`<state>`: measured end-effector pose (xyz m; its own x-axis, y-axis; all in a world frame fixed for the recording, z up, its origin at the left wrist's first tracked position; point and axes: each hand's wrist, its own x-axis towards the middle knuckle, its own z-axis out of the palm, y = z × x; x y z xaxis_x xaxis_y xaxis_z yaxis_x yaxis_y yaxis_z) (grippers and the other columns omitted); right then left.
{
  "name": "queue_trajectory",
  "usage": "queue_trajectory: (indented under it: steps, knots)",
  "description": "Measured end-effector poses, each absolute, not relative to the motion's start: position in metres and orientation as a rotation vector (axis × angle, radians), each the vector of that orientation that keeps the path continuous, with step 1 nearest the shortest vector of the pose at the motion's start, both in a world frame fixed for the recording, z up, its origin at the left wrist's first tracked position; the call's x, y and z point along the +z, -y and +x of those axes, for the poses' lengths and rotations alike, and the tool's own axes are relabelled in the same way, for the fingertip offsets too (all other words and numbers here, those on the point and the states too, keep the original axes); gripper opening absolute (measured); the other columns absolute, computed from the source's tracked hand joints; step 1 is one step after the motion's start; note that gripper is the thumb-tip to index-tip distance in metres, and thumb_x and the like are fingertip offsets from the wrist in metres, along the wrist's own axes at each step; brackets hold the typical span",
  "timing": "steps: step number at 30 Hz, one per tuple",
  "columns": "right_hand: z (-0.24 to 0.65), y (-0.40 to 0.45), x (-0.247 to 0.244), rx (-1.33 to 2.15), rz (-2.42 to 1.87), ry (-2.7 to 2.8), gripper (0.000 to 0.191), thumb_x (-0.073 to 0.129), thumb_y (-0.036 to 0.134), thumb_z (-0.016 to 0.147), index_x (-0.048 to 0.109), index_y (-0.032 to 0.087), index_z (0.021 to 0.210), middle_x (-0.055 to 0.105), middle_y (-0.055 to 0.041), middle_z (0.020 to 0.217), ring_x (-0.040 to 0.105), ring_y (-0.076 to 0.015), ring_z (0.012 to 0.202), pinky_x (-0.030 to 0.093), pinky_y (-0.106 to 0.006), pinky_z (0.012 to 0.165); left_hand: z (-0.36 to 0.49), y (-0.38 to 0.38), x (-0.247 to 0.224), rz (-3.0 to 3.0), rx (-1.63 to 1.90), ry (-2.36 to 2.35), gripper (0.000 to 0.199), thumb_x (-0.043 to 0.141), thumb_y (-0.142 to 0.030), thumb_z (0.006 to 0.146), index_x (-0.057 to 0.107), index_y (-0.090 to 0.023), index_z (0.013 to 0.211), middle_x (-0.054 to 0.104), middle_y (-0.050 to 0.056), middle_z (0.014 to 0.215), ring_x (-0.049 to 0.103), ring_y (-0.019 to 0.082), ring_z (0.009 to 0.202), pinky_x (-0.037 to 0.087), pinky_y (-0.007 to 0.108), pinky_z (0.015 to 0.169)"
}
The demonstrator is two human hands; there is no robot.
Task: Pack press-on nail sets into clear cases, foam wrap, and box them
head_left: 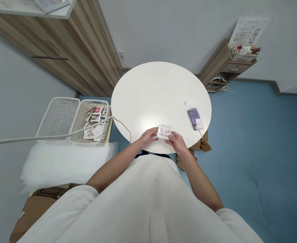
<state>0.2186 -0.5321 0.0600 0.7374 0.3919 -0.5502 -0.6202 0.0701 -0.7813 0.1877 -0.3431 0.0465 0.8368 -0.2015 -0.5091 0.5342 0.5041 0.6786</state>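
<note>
Round white bench (151,91), L hand (148,137) and R hand (178,143), clear case (164,131) between 'em!
Both grips clamped on the case: L at its left end, R at its right, over the bench's near side. Prob. best: keep it level, light fingertip pressure, edges only, so it doesn't flex.

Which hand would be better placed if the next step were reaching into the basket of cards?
Probably the left hand: the basket sits left of the round table. The right hand is farther away. Both hold the clear case, so the left would need freeing.
</note>
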Motion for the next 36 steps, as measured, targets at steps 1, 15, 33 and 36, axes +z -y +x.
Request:
queue_trajectory:
  steps: [1, 15, 33, 36]
  knots:
    - [0.221, 0.534, 0.060, 0.755, -1.308, -0.211, 0.039, 0.069, 0.036, 0.069, 0.058, 0.024, 0.104, 0.067, -0.0038, 0.098, 0.063, -0.0206, 0.095, 0.055, -0.039, 0.083, 0.188, 0.346, 0.048, 0.995, -0.474, -0.402, 0.042, 0.063, -0.043, 0.075, 0.059, -0.022, 0.111, 0.060, 0.009, 0.108, 0.057, 0.016, 0.092, 0.045, 0.029, 0.076]
    - [0.246, 0.556, 0.057, 0.637, -1.490, -0.187, 0.038, 0.068, 0.040, 0.066, 0.064, 0.023, 0.100, 0.063, -0.0028, 0.096, 0.060, -0.0182, 0.090, 0.055, -0.035, 0.075, 0.201, 0.381, 0.050, 1.380, -0.409, -0.334, 0.049, 0.062, -0.050, 0.072, 0.060, -0.016, 0.108, 0.066, 0.009, 0.092, 0.064, 0.019, 0.081, 0.045, 0.031, 0.075]
    - [0.268, 0.559, 0.035, 0.651, -1.556, -0.150, 0.042, 0.066, 0.038, 0.064, 0.054, 0.020, 0.100, 0.059, -0.0009, 0.088, 0.061, -0.0159, 0.080, 0.055, -0.034, 0.069, 0.207, 0.398, 0.027, 1.654, -0.241, -0.390, 0.038, 0.050, -0.037, 0.083, 0.055, -0.015, 0.113, 0.067, 0.006, 0.086, 0.063, 0.016, 0.078, 0.046, 0.032, 0.078]
    - [0.269, 0.556, 0.034, 0.637, -1.538, -0.144, 0.048, 0.066, 0.035, 0.066, 0.047, 0.023, 0.108, 0.058, -0.0001, 0.089, 0.062, -0.0152, 0.079, 0.055, -0.033, 0.070, 0.204, 0.398, 0.024, 1.667, -0.173, -0.414, 0.043, 0.047, -0.037, 0.085, 0.048, -0.016, 0.123, 0.065, 0.008, 0.097, 0.062, 0.017, 0.089, 0.046, 0.034, 0.084]
